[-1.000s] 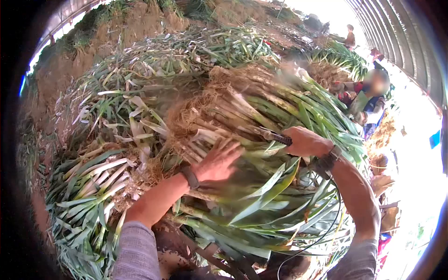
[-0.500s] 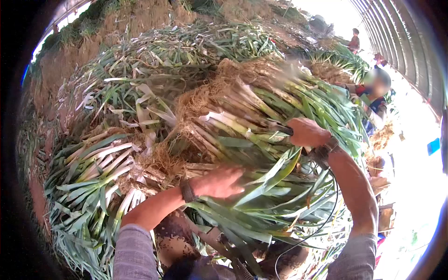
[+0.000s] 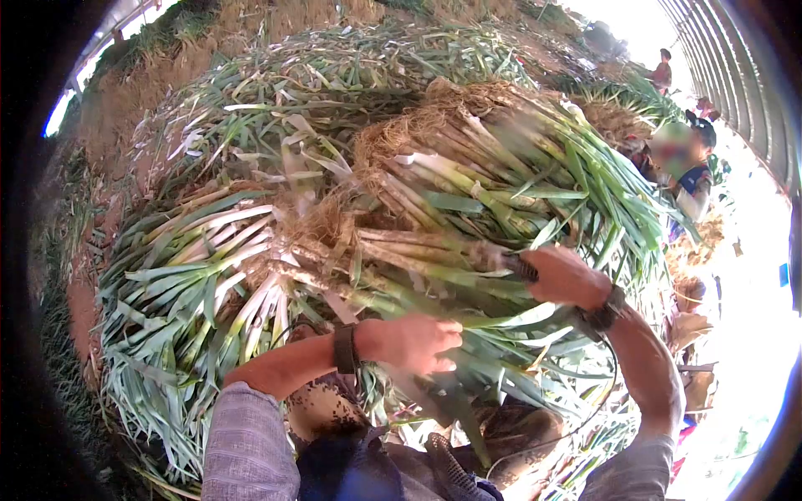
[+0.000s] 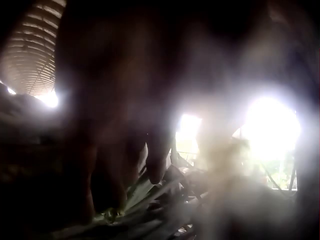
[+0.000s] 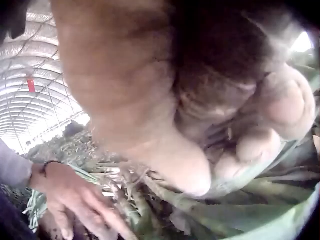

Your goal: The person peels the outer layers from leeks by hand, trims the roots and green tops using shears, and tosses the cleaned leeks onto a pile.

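Note:
Leeks (image 3: 401, 242) with pale stalks, brown roots and long green leaves lie in a loose heap before me. My right hand (image 3: 566, 277) grips the dark ridged handle of a tool (image 3: 524, 267), over the leaves at the right of the heap. The tool's working end is blurred against the stalks. In the right wrist view its fingers (image 5: 282, 102) are curled, close over the leaves. My left hand (image 3: 413, 342), blurred, has its fingers extended above leaves near my lap. It shows with straight fingers in the right wrist view. The left wrist view is dark.
More leeks (image 3: 225, 242) are spread at the left, roots inward. Behind lies a wide pile of loose leaves (image 3: 334, 75). Another person (image 3: 689, 171) sits at the right, with someone farther back. A cable (image 3: 614, 376) hangs from my right wrist.
My left hand has come off the leek stalks and moved down and right toward my lap. My right hand, still gripping the tool, has shifted slightly down and right.

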Available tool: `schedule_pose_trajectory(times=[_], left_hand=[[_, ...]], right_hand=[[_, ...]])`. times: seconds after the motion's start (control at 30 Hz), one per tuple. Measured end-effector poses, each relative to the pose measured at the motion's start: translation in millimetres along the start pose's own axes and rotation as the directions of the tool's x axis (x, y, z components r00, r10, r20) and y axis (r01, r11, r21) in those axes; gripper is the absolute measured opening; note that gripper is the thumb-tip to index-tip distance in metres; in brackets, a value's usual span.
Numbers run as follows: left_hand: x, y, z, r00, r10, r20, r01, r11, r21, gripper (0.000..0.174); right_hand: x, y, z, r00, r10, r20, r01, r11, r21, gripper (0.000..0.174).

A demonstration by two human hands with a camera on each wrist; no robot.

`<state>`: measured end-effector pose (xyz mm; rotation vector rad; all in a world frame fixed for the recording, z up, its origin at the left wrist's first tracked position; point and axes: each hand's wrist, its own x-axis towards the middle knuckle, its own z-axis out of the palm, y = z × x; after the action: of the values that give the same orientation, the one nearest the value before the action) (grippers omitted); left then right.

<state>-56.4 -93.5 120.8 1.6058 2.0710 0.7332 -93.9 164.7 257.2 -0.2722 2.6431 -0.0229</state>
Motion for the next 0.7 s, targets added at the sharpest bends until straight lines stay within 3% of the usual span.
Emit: schedule_pose_trajectory(times=[0.03, 0.1, 0.13, 0.17, 0.23, 0.3, 0.33, 0.37, 0.4, 0.43, 0.47, 0.5, 0.57, 0.63, 0.7], left_hand=[[-4.2, 4.0, 5.7, 1.0, 0.003, 0.003, -0.003, 1.0, 0.004, 0.048], [-13.0, 16.5, 13.0, 0.998, -0.03, 0.052, 0.03, 0.999, -0.011, 0.049], [-18.4, 25.3, 15.1, 0.998, -0.03, 0.048, 0.031, 0.999, -0.016, 0.049], [-23.2, 33.7, 14.7, 0.994, -0.069, 0.088, 0.073, 0.996, -0.049, 0.05], [-31.7, 44.8, 16.1, 0.987, -0.099, 0.126, 0.108, 0.992, -0.066, 0.052], [-39.1, 43.7, 35.4, 0.978, -0.192, 0.084, 0.203, 0.966, -0.163, 0.053], [-40.6, 39.0, 47.6, 0.979, -0.189, 0.079, 0.199, 0.967, -0.159, 0.053], [-40.8, 30.7, 61.2, 0.965, -0.251, -0.069, 0.197, 0.876, -0.44, 0.055], [-40.5, 20.4, 72.5, 0.919, -0.345, -0.189, 0.129, 0.72, -0.682, 0.057], [-41.8, 9.2, 79.9, 0.92, -0.341, -0.194, 0.126, 0.725, -0.677, 0.057], [-44.3, -3.3, 87.7, 0.801, -0.539, -0.26, -0.027, 0.402, -0.915, 0.056], [-45.1, -14.7, 95.5, 0.66, -0.721, -0.21, -0.262, 0.041, -0.964, 0.054], [-36.5, -36.4, 103.8, 0.427, -0.881, -0.203, -0.247, 0.102, -0.964, 0.047], [-29.5, -78.0, 130.8, 0.34, -0.925, -0.168, -0.423, 0.009, -0.906, 0.035], [-26.7, -67.0, 121.0, 0.231, -0.959, -0.167, -0.415, 0.058, -0.908, 0.032]], right_hand=[[2.4, -2.0, 3.8, 0.996, 0.007, -0.089, -0.009, 1.0, -0.024, 0.02], [-12.7, -15.9, 11.2, 0.995, -0.061, -0.085, 0.056, 0.997, -0.06, 0.019], [-18.5, -18.8, 19.8, 0.976, -0.22, 0.011, 0.22, 0.974, -0.052, 0.021], [-26.1, -28.8, 25.4, 0.97, -0.181, 0.165, 0.18, 0.983, 0.022, 0.025], [-43.8, -33.3, 35.0, 0.953, -0.3, 0.037, 0.301, 0.953, -0.043, 0.027], [-47.8, -27.6, 28.9, 0.995, -0.029, -0.091, 0.039, 0.994, 0.102, 0.026], [-48.7, -22.6, 27.3, 0.983, 0.022, -0.182, -0.011, 0.998, 0.059, 0.026], [-44.8, -9.4, 39.4, 0.943, 0.061, -0.328, -0.063, 0.998, 0.004, 0.026], [-55.3, -14.2, 40.9, 0.968, 0.044, -0.245, -0.037, 0.999, 0.032, 0.025], [-65.8, -19.2, 43.1, 0.986, 0.022, -0.162, -0.013, 0.998, 0.061, 0.025], [-71.8, -22.5, 48.9, 0.998, -0.041, -0.054, 0.044, 0.997, 0.056, 0.024], [-77.5, -25.3, 54.4, 0.993, -0.099, 0.057, 0.096, 0.994, 0.057, 0.024], [-85.0, -32.2, 56.9, 0.994, -0.095, 0.06, 0.091, 0.994, 0.062, 0.025], [-86.9, -34.4, 48.3, 0.97, 0.121, -0.21, -0.11, 0.992, 0.063, 0.022], [-73.6, -12.2, 55.5, 0.949, 0.165, -0.269, -0.178, 0.984, -0.025, 0.025]])
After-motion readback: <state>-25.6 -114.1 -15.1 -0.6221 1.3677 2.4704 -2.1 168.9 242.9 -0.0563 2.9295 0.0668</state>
